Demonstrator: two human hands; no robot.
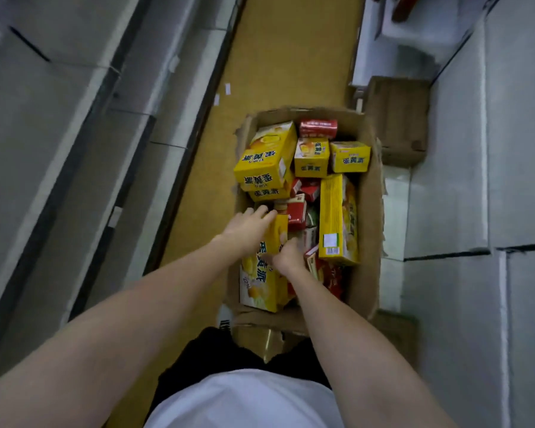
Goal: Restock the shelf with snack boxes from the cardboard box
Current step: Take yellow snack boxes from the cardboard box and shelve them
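- Here, the carton (pixel 365 211) on the floor (pixel 275 72) holds yellow boxes (pixel 266 156) and red packs (pixel 318 128).
- Both hands, left (pixel 247 230) and right (pixel 288 257), grip one yellow box (pixel 261 282) inside the carton.

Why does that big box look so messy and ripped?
The cardboard box has torn, ragged edges on its rim. Inside, yellow snack boxes and red snack boxes lie jumbled at different angles, not in rows. Both hands are on one yellow box.
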